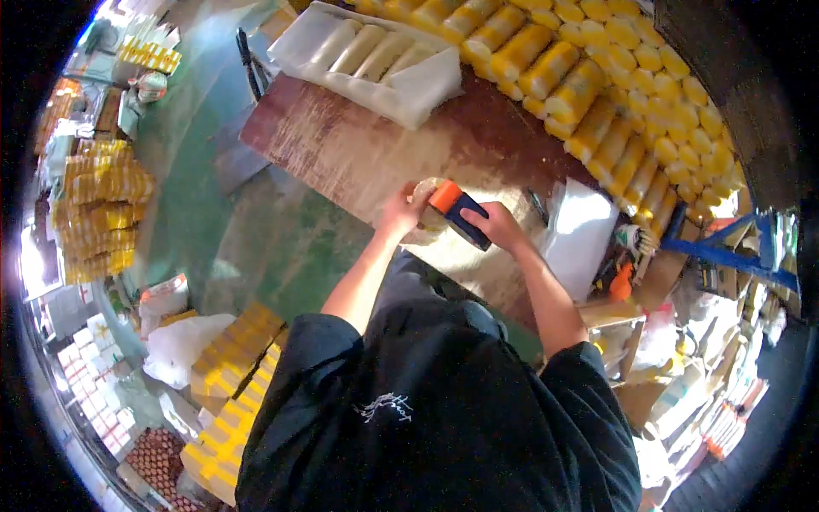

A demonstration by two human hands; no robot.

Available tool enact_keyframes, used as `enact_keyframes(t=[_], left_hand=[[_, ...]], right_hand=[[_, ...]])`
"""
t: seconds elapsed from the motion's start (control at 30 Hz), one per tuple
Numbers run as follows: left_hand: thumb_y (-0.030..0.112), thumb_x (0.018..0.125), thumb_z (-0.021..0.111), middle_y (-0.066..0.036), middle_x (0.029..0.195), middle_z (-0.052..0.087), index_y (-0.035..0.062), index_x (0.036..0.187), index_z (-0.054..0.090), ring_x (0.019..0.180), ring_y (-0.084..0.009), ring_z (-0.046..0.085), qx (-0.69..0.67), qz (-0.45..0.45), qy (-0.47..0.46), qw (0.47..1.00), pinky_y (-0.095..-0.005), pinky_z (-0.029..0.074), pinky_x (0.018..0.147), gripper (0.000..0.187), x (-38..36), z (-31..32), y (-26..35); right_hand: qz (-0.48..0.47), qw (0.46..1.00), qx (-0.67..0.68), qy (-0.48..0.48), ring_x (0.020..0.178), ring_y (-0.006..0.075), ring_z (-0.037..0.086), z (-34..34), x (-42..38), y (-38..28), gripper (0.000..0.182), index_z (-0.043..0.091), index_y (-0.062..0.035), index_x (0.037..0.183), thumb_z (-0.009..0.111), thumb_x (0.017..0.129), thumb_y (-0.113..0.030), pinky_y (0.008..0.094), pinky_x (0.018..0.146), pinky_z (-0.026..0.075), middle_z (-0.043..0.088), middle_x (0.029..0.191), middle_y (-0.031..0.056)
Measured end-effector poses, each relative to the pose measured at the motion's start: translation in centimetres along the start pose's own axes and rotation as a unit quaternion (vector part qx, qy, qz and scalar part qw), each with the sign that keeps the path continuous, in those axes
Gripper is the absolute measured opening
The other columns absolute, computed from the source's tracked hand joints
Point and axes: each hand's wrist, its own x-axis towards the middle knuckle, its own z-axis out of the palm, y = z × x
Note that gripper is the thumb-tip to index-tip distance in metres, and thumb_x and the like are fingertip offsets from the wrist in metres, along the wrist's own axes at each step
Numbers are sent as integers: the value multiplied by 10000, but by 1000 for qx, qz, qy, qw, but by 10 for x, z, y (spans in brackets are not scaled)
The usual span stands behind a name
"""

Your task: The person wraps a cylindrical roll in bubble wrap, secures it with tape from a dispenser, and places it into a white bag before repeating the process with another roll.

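Both hands are occupied over the near edge of the worn counter (pixel 333 141): the right hand (pixel 496 225) is wrapped around the dark body of what looks like a tape dispenser (pixel 467 222), its thumb lying along the top, while the left hand (pixel 405 213) grasps a pale roll (pixel 426 190) at the orange end. The dispenser is held up in front of the torso, tilted, with that orange end towards the left hand. To handle it well, the right hand should stay firm and steady on the body — it is the anchor — and let the left fingers do the fine work on the roll, clear of any cutting edge, which is too small to make out here. Keeping the forearms low and close, as they lie now, should help control. Working above bare counter seems sensible — the open bag of rolls (pixel 367 68) lies well apart at the far end, and the white sheet (pixel 582 224) lies off to the right, beyond the right hand.
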Motion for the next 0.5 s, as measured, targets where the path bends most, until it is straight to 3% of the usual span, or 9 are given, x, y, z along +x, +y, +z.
enact_keyframes(t=[0.07, 0.13, 0.17, 0.27, 0.3, 0.4, 0.43, 0.5], left_hand=[[489, 906, 727, -195, 1089, 697, 84, 1220, 646, 887, -310, 726, 128, 102, 48, 985, -411, 580, 745, 519, 8, -3, -13], [450, 897, 737, -197, 1116, 690, 80, 1173, 678, 996, -322, 704, 256, 257, 118, 925, -414, 555, 837, 465, 8, -8, -10], [435, 888, 743, -187, 1107, 686, 105, 1186, 672, 1082, -358, 663, 238, 209, 102, 943, -438, 523, 926, 450, 7, -6, -9], [414, 882, 756, -190, 1122, 674, 122, 1178, 672, 1107, -365, 648, 227, 180, 137, 947, -441, 526, 922, 424, 10, -16, -5], [349, 916, 731, -176, 1212, 660, 152, 1223, 666, 1154, -378, 621, 198, 240, 117, 943, -452, 518, 945, 371, 28, -28, -24], [261, 941, 699, -148, 1316, 634, 168, 1269, 655, 1186, -378, 605, 294, 385, 87, 871, -450, 503, 976, 344, 9, -30, 25], [181, 956, 680, -148, 1417, 585, 149, 1337, 625, 1322, -386, 528, 326, 386, 55, 861, -457, 434, 1098, 386, -4, -19, 44], [244, 957, 678, -135, 1462, 555, 175, 1372, 605, 1367, -378, 487, 397, 387, 70, 829, -461, 397, 1134, 428, -4, 1, 43]], right_hand=[[20, 1000, 5, 13, 538, 138, 631, 4, -10, -5, 458, 715, -16, 810, 675, 959, -448, 307, 536, 499, 671, 636, 49], [40, 999, 3, 18, 536, 137, 630, 1, -21, -19, 458, 719, -18, 817, 674, 961, -450, 309, 535, 503, 670, 632, 48], [74, 997, 20, 18, 546, 136, 636, 1, -30, -20, 452, 728, -14, 837, 672, 965, -445, 312, 538, 511, 672, 649, 50], [137, 973, 182, -26, 586, 117, 597, -11, -59, -9, 452, 727, 1, 950, 698, 949, -450, 281, 545, 471, 673, 718, 46], [106, 978, 180, -16, 554, 128, 601, -10, -57, 10, 449, 720, 1, 985, 704, 950, -446, 286, 509, 472, 687, 742, 64], [95, 989, 111, -3, 552, 128, 596, 19, -19, 89, 446, 718, 13, 973, 694, 963, -432, 292, 510, 469, 681, 738, 55], [125, 986, 107, -5, 570, 126, 596, 28, -10, 92, 415, 716, 8, 941, 687, 974, -405, 296, 516, 470, 670, 736, 40], [80, 982, 166, 42, 617, 127, 611, 47, -2, 107, 478, 727, 3, 925, 694, 947, -474, 301, 580, 489, 682, 741, 26]])
